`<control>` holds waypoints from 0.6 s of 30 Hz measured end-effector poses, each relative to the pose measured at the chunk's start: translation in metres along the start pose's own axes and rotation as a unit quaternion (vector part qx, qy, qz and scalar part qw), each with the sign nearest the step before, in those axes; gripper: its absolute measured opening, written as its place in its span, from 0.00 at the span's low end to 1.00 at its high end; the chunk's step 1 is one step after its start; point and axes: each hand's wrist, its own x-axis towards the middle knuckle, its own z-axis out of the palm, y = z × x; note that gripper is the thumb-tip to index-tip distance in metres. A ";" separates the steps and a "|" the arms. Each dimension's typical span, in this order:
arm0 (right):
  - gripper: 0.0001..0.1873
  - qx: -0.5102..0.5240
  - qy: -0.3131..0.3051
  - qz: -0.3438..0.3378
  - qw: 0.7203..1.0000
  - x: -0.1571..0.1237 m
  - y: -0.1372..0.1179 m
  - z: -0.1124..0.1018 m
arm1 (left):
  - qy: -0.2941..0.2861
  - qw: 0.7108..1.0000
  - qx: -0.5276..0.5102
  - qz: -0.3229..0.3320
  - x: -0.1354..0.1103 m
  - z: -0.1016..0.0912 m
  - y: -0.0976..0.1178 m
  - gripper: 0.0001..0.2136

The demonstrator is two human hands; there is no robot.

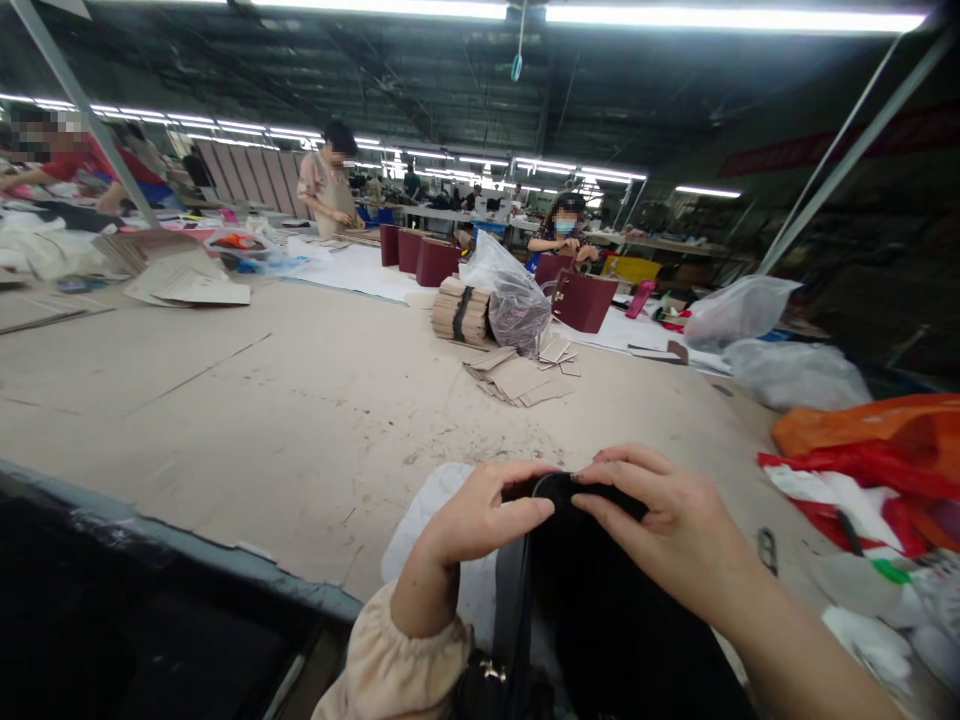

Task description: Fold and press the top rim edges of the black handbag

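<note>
A black bag with a small gold-coloured metal fitting stands at the table's near edge, right in front of me. My left hand is closed on its curved upper edge, the thumb on the near side and the fingers behind. Just to the right, my right hand pinches the same edge between thumb and fingertips. The two hands' fingertips are a short gap apart. Beneath the bag lies a white sheet, partly covered by my left arm. The bag's lower part runs out of view.
Beyond the hands are loose cardboard pieces, a banded cardboard stack and a clear plastic bag. Maroon bags stand farther back, near co-workers. Orange and red plastic lies at right. A dark gap borders the table at lower left.
</note>
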 end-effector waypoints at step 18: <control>0.07 -0.052 0.009 -0.025 0.998 -0.002 0.013 0.008 | -0.009 1.000 0.014 0.006 0.004 0.009 0.003 0.17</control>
